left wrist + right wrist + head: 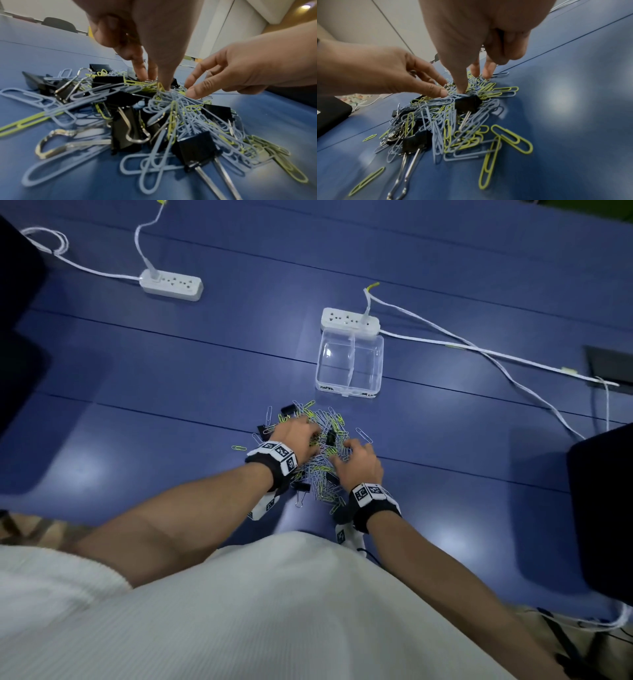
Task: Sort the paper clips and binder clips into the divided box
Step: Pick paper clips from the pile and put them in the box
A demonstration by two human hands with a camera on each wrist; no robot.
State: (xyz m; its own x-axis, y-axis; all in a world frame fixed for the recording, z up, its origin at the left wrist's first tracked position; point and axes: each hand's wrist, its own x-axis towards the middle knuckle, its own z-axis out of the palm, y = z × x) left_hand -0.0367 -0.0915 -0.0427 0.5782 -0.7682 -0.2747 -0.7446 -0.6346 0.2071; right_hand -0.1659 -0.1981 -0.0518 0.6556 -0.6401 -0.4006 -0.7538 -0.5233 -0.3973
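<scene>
A tangled pile of pale blue and lime paper clips (320, 474) mixed with black binder clips (195, 147) lies on the blue table just in front of me. My left hand (308, 436) reaches down into the far left of the pile. Its straight fingers (143, 73) and thumb touch clips around a silver wire handle. My right hand (346, 450) rests its thumb and fingertips (476, 71) on the pile's right side beside a black binder clip (467, 102). Neither hand has lifted anything. The clear divided box (349, 385) stands beyond the pile with nothing in it.
A white power strip (349, 320) touches the box's far wall, and its cable (496, 356) runs off to the right. Another strip (171, 284) lies far left. Dark objects sit at the right edge (603, 508) and the left edge. Stray clips lie around the pile.
</scene>
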